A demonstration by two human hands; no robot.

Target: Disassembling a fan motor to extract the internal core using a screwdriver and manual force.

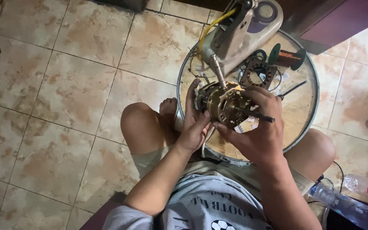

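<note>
We hold the fan motor [223,103] above the round tray [312,85], near our knees. Our left hand [194,123] clamps its rear; our right hand [260,127] grips the front by the shaft [256,114]. This looks like mid-reassembly; next calls for steady alignment. The copper wire spool [287,56] lies farther off.

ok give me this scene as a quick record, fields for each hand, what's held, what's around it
setting: person seated on a tiled floor, seen from above
left hand: grips the left side of the motor
right hand: wraps the motor's right side, by the shaft
held item: brass-coloured fan motor with a dark shaft sticking out to the right
under it: round metal ring lying on the floor
nearby in ring: grey fan housing, yellow wire, copper wire spool, stator core
lower right: plastic bottle
</note>
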